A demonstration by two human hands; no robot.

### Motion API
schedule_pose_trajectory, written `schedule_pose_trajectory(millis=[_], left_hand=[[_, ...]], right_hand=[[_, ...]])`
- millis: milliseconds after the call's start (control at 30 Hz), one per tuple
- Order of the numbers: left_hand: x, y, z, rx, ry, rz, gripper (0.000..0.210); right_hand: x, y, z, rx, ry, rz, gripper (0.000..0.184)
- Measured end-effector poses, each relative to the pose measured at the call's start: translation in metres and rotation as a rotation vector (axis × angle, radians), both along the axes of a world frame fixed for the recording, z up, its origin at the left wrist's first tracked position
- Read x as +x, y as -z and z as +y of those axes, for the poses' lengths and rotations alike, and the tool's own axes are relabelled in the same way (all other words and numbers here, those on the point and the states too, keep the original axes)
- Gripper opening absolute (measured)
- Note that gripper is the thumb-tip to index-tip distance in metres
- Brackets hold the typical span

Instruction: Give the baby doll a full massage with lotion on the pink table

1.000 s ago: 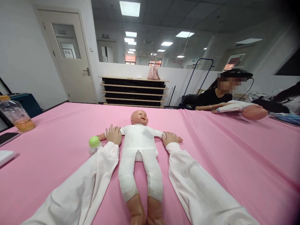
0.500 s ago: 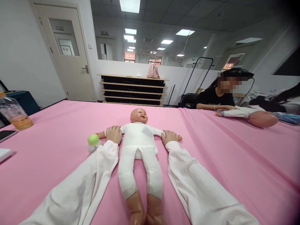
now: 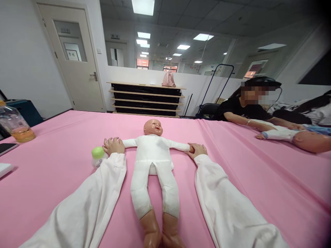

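A baby doll in a white cloth suit lies on its back on a pink-covered table, arms stretched out sideways, head at the far end. My left hand rests over the end of the doll's arm on the left, fingers spread, hiding the doll's hand there. On the other side, my right hand is closed round the doll's other hand, its thumb on the near side. A small jar with a green lid stands just left of my left hand, partly behind my sleeve.
At the left edge are a bottle with orange liquid, a phone and a white object. On the right, a person in black leans over another doll. Shelves stand beyond the table.
Both my hands have slid outward along the doll's arms to their ends. The jar sits slightly further left. The person's doll on the right has shifted right, with both their arms now on it.
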State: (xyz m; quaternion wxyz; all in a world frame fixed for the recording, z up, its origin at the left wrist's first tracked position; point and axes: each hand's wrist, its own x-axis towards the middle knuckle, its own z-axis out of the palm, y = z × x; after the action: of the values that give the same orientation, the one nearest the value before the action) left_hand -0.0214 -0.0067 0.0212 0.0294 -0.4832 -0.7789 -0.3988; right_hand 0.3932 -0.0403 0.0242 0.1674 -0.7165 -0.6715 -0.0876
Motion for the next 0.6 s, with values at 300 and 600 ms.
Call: schedule_pose_trajectory(millis=[300, 600], left_hand=[[0.059, -0.015, 0.038, -0.009, 0.137, -0.033, 0.030], [0.178, -0.048, 0.097, -0.005, 0.315, -0.036, 0.035]], right_hand=[[0.022, 0.024, 0.013, 0.122, 0.079, 0.304, 0.060], [0.024, 0.025, 0.014, 0.286, -0.064, 0.770, 0.077]])
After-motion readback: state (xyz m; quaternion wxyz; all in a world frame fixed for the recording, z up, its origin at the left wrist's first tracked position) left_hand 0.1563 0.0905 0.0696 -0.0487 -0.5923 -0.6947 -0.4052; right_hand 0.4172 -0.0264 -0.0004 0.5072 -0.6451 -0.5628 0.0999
